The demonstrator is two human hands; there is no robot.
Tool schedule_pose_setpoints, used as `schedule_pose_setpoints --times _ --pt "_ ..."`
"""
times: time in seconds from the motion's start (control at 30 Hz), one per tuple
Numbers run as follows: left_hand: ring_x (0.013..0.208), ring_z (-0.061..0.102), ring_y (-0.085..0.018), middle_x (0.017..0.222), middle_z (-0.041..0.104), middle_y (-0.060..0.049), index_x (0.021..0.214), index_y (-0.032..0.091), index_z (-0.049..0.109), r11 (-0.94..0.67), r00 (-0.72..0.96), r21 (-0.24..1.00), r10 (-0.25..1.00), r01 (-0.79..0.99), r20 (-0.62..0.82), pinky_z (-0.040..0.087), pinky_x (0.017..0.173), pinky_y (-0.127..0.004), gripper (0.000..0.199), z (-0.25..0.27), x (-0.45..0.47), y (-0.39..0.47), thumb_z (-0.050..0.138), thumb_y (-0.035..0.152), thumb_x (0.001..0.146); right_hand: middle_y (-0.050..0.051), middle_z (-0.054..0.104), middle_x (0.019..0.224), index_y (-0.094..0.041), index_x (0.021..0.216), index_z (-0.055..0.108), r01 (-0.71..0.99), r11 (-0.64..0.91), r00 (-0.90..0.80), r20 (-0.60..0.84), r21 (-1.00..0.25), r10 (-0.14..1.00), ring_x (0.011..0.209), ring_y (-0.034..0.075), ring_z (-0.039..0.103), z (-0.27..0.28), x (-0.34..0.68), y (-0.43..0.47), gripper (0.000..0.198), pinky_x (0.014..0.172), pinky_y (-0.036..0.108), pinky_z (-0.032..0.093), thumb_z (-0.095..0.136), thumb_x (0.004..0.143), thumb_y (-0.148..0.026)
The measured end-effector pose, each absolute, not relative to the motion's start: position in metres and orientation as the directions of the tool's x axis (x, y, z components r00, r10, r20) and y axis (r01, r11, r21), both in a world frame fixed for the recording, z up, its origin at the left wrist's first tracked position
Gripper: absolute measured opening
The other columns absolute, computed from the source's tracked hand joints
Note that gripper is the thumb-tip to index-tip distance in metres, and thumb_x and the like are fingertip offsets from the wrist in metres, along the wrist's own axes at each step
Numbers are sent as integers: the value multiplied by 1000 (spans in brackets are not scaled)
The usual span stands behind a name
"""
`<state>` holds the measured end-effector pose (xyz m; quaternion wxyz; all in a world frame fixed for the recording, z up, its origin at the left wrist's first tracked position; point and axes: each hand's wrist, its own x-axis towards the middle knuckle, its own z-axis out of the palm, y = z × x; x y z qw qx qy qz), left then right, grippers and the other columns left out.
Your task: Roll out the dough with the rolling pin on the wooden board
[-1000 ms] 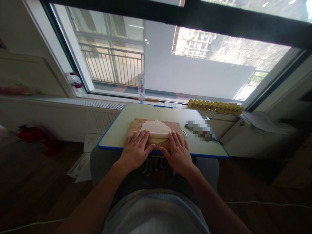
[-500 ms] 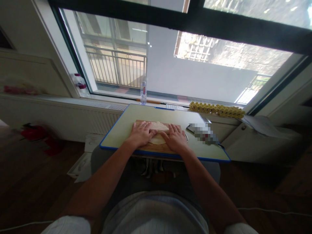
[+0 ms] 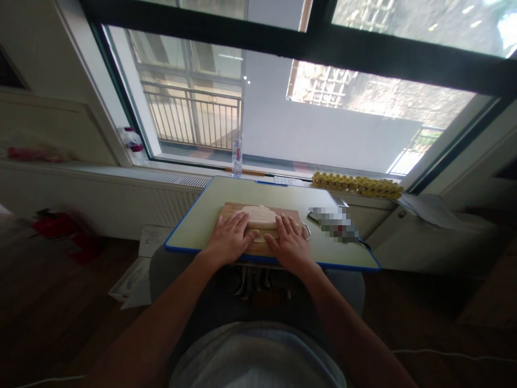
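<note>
A pale sheet of dough (image 3: 258, 214) lies on a wooden cutting board (image 3: 270, 249) set on a small pale table (image 3: 194, 229) with a blue rim. Across the dough runs what looks like a light rolling pin (image 3: 264, 234), mostly covered by my hands. My left hand (image 3: 231, 236) rests flat on its left part, fingers stretched forward and thumb pointing inward. On the right part lies my right hand (image 3: 288, 240), also flat with fingers spread. Both hands are near the board's front edge, and most of the visible dough is beyond them.
A metal handle ring (image 3: 307, 230) sticks out at the board's right side. Right of it lies a blurred-out object (image 3: 335, 223). A plastic bottle (image 3: 237, 159) and a yellow bumpy strip (image 3: 357, 185) stand along the windowsill. A fire extinguisher (image 3: 64, 234) is at the left on the floor.
Both hands have drawn back toward my body together with the rolling pin. More of the dough beyond them now shows.
</note>
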<state>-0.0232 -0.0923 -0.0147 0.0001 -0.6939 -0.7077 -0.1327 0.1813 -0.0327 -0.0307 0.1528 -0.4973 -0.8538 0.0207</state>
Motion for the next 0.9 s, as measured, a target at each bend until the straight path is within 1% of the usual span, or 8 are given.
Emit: schedule_pose_setpoints --times 0.13,0.2,0.33,0.43,0.5,0.73,0.83,0.9 --pt "161 29 -31 170 39 -13 164 17 38 43 -73 210 987 977 141 14 130 -64 74 -5 -28 -57 27 64 107 11 33 173 -19 165 36 851 479 -437 217 -213 873 162 30 22 -20 167 -5 77 130 58 15 29 107 -68" --pt "160 30 -32 169 41 -14 163 17 39 46 -79 211 985 976 154 13 130 -65 74 -7 -28 -55 27 64 107 11 34 173 -17 165 37 850 480 -432 237 -215 870 162 32 21 -21 166 -9 78 130 59 15 30 106 -68" --pt "159 32 -30 169 41 -12 165 21 37 13 -59 177 965 984 254 16 131 -61 72 -23 -23 -85 27 63 108 11 30 174 -16 166 36 838 511 -440 314 -194 841 163 31 17 -36 179 -47 77 131 57 11 35 107 -65" --pt "161 29 -29 172 37 -9 166 24 35 -13 -33 136 942 991 333 17 132 -57 70 -36 -18 -117 29 62 108 8 28 175 -19 165 37 815 552 -473 348 -175 809 164 28 16 -44 193 -74 74 132 55 9 37 107 -64" --pt "161 28 -29 172 35 -8 167 24 35 -25 -19 122 938 992 345 18 132 -55 71 -41 -15 -130 30 63 107 7 28 175 -21 166 37 804 568 -492 343 -173 800 164 27 17 -46 197 -81 72 132 55 10 37 107 -64" --pt "160 30 -31 171 37 -12 165 19 37 11 -50 158 967 987 248 18 130 -62 72 -22 -23 -98 26 61 108 12 29 174 -18 166 34 830 530 -474 282 -174 834 163 30 18 -32 179 -43 77 130 59 11 33 107 -67" --pt "160 31 -31 170 40 -12 164 22 40 36 -75 204 980 978 184 15 130 -63 71 -11 -31 -71 24 62 108 13 35 172 -18 165 36 830 531 -480 265 -172 836 161 29 24 -22 167 -23 75 129 58 13 31 107 -66" --pt "159 32 -31 169 42 -11 162 23 43 37 -73 216 984 976 161 14 130 -65 69 -8 -35 -58 24 62 108 13 42 168 -18 163 40 830 531 -481 264 -170 836 157 30 32 -17 164 -17 72 127 56 16 32 108 -64"
